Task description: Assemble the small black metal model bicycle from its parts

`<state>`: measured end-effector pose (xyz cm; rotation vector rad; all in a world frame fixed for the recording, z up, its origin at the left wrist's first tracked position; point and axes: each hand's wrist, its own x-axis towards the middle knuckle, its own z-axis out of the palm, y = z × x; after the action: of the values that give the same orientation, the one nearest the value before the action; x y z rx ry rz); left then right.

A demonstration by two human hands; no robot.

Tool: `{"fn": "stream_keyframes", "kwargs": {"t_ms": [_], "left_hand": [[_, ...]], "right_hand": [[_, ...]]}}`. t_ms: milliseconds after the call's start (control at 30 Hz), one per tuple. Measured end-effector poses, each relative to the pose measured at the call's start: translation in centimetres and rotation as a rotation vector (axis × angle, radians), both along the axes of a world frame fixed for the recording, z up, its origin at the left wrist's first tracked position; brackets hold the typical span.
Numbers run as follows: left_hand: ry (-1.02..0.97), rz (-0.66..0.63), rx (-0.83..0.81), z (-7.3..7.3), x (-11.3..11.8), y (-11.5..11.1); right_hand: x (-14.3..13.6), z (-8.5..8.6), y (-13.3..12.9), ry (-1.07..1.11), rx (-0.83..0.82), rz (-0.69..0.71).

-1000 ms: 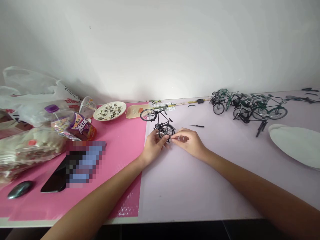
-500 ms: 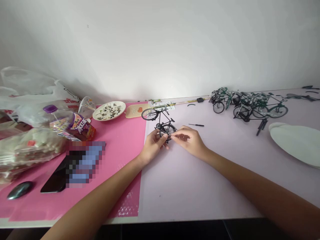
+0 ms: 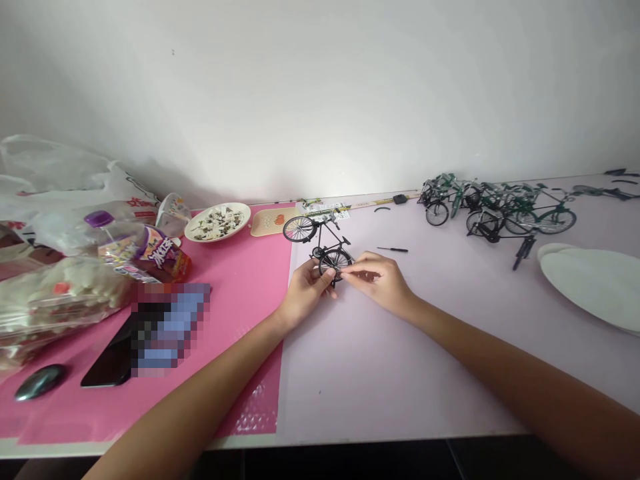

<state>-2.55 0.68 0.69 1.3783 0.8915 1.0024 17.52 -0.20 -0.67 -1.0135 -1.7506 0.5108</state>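
A small black model bicycle (image 3: 320, 251) is tilted over the pale table, its one wheel up at the left and the other between my hands. My left hand (image 3: 309, 288) grips the lower wheel, thumb on its near side. On the right side of that wheel, my right hand (image 3: 376, 275) is pinched, fingertips at the spokes near the hub; whatever lies between them is too small to make out. A thin black screwdriver (image 3: 393, 249) lies beyond my right hand. Several green and black model bicycles (image 3: 500, 208) stand in a cluster at the right.
White plates (image 3: 595, 283) sit at the right. On the left are a shallow plate of small parts (image 3: 217, 223), a beige tray (image 3: 274, 222), a purple-capped bottle (image 3: 143, 250), plastic bags (image 3: 65, 200), a phone (image 3: 117, 347) and a dark mouse (image 3: 41, 382). A wall rises behind.
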Motion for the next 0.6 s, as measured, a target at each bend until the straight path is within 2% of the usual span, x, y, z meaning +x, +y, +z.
{"fn": "stream_keyframes", "kwargs": {"t_ms": [333, 500, 600], "left_hand": [[0.007, 0.014, -0.006, 0.0, 0.0, 0.0], [0.012, 0.053, -0.016, -0.2, 0.0, 0.2], [0.007, 0.075, -0.029, -0.3, 0.0, 0.3]], "right_hand": [[-0.2, 0.3, -0.4, 0.057, 0.009, -0.017], [1.0, 1.3, -0.1, 0.162, -0.071, -0.190], [2.7, 1.6, 1.0, 0.105, -0.066, -0.240]]}}
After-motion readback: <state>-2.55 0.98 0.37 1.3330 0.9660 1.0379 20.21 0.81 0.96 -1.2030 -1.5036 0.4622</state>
